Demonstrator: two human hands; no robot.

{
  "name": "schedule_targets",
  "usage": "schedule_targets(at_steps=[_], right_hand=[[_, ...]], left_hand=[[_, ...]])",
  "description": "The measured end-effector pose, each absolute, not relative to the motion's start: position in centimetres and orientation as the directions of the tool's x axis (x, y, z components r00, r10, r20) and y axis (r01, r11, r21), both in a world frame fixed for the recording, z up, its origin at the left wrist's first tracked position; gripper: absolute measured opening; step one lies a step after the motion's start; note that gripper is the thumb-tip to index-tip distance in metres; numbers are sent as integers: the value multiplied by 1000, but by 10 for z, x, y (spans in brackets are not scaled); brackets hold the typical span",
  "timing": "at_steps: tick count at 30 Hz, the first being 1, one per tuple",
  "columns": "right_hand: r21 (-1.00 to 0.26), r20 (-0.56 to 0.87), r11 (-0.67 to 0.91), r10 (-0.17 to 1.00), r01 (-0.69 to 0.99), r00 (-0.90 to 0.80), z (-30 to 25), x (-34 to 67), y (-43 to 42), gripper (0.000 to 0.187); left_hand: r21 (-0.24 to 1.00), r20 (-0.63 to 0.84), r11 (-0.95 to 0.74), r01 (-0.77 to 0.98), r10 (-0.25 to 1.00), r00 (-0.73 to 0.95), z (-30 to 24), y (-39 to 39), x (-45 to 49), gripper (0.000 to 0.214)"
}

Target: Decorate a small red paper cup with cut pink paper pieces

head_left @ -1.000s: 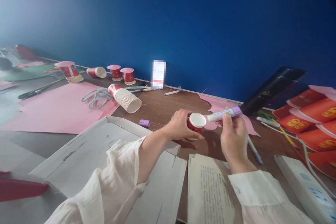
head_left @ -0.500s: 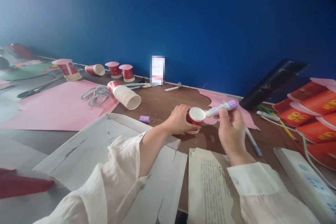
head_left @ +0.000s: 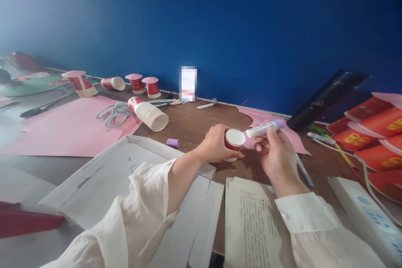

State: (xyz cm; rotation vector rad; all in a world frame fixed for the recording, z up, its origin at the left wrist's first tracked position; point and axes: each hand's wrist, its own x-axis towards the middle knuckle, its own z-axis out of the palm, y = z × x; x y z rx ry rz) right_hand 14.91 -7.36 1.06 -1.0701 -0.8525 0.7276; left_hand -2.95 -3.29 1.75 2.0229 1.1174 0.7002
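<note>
My left hand (head_left: 216,142) is wrapped round a red paper cup (head_left: 235,138) on the brown table, its pale round end facing up. Close on the right, my right hand (head_left: 278,153) holds an uncapped glue stick (head_left: 264,129) between thumb and fingers, its whitish tip pointing left toward the cup's rim with a small gap. The purple glue stick cap (head_left: 173,143) lies on the table left of my left hand. Behind the glue stick rests a sheet of cut pink paper (head_left: 282,136).
A stack of paper cups (head_left: 150,114) lies beside a grey cord (head_left: 114,113) on pink paper (head_left: 75,127). Cups with pink discs (head_left: 153,88) stand by the wall. Printed pages (head_left: 251,217), a power strip (head_left: 366,209), a black cylinder (head_left: 329,98) and red paper pieces (head_left: 373,134) are nearer right.
My right hand has shifted slightly right and down, and its grip on the glue stick has moved along the barrel. My left hand stays around the cup, its thumb a little lower.
</note>
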Motion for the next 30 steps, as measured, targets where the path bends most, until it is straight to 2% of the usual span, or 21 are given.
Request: schedule_targets(at_steps=[7,14,20,27,30], right_hand=[[-958,209,275,866,-83,454,8,151,-75,47],[-958,278,275,825,79,492,5,152,-77,45],[-944,308,325,803,58,510,4,152,-78,50],[-939,344,322,845,125,410,3,152,-79,49],[-929,362,286,832,236,419,5,153,-80,49]], left_hand=[[777,132,-408,480,850,510,21,-33,-30,61],[817,120,-397,418,827,550,21,-28,-33,54],[802,94,-380,461,842,531,17,-28,-34,84],[762,130,-409,503,856,500,18,-29,-32,59],[763,131,-420,492,845,519,18,-27,-33,54]])
